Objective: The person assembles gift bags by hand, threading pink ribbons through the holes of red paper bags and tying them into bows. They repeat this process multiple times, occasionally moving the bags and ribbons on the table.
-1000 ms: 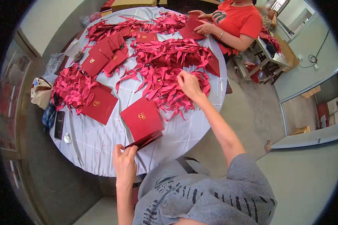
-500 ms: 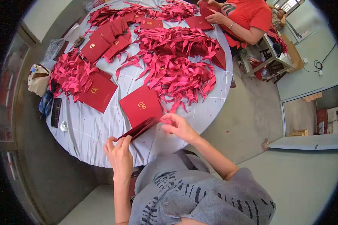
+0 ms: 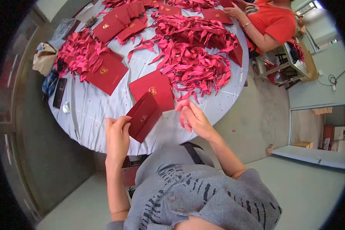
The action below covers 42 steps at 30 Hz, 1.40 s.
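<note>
Between the fingers and thumb of my left hand is the left edge of a dark red folded bag with a gold emblem, tilted above the near part of the table. My right hand, to the right of that bag, is closed on a pink ribbon. Behind the held bag, another red bag lies flat with its gold logo up. A large heap of pink ribbons lies just beyond it.
The round table has a white cloth. More red bags and ribbons lie at left and back. A black phone-like object rests near the left edge. Across the table, a person in a red shirt handles a red item.
The held bag has turned its printed face into view. My right hand has moved a little to the right, away from the bag. The camera view has shifted.
</note>
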Each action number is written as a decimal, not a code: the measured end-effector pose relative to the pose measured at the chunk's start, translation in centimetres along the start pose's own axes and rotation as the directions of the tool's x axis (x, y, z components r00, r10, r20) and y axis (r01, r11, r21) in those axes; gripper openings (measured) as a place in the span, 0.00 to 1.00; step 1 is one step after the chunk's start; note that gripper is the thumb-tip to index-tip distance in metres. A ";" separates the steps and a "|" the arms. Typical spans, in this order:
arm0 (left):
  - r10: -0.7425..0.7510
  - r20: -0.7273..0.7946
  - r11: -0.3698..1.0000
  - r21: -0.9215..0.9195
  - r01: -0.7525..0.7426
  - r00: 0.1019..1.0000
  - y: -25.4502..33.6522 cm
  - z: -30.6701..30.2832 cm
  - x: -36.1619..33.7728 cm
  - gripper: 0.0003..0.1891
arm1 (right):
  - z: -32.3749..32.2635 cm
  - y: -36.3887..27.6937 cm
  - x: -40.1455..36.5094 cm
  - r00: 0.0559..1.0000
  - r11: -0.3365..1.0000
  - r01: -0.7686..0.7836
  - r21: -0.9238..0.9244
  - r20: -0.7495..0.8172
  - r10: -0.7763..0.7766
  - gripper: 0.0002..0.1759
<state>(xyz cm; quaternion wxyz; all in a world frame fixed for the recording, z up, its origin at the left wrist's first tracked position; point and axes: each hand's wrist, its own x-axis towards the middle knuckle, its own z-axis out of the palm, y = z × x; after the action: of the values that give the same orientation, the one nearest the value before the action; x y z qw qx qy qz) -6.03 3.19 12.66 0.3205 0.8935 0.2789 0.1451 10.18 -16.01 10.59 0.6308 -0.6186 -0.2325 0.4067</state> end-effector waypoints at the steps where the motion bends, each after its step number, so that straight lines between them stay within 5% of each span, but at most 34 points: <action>1: -0.026 0.043 0.999 -0.030 0.028 0.999 -0.7 0.2 0.0 0.07 | 0.2 -0.3 -0.1 1.000 1.000 -0.017 0.006 0.007 0.017 0.17; 5: -0.093 0.278 0.882 -0.423 0.209 0.956 -4.0 1.2 0.5 0.08 | 1.2 -1.2 -0.3 0.994 1.000 0.024 -0.016 0.106 -0.022 0.18; 9: -0.087 0.471 0.769 -0.529 0.359 0.878 -5.4 1.8 1.0 0.08 | 2.5 -0.8 0.0 0.981 0.989 -0.005 -0.148 0.191 0.034 0.17; 11: -0.040 0.509 0.739 -0.564 0.369 0.860 -5.3 1.9 1.2 0.09 | 3.1 -0.7 0.2 0.962 0.913 0.036 -0.407 0.262 0.079 0.15; 15: -0.035 0.557 0.725 -0.557 0.405 0.830 -5.6 1.7 1.3 0.09 | 4.5 0.3 0.3 0.936 0.891 0.045 -0.452 0.331 0.121 0.12; 27: 0.030 0.572 0.687 -0.607 0.399 0.819 -4.8 1.2 1.4 0.10 | 5.9 0.8 0.4 0.981 0.868 -0.001 -0.496 0.169 0.098 0.10; 35: 0.002 0.577 0.718 -0.569 0.400 0.817 -4.7 1.3 1.4 0.13 | 7.2 2.3 1.0 0.970 0.723 0.231 -0.651 0.091 -0.228 0.08; 42: 0.020 0.528 0.781 -0.538 0.316 0.849 -4.4 1.4 1.3 0.11 | 7.9 3.1 1.3 0.942 0.636 0.275 -0.721 0.069 -0.329 0.09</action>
<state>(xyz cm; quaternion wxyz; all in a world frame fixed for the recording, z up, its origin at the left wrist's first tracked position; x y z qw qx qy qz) -6.21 6.09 8.85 0.6619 0.7227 0.1950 -0.0397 3.88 -10.62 8.33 0.4031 -0.7818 -0.4515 0.1499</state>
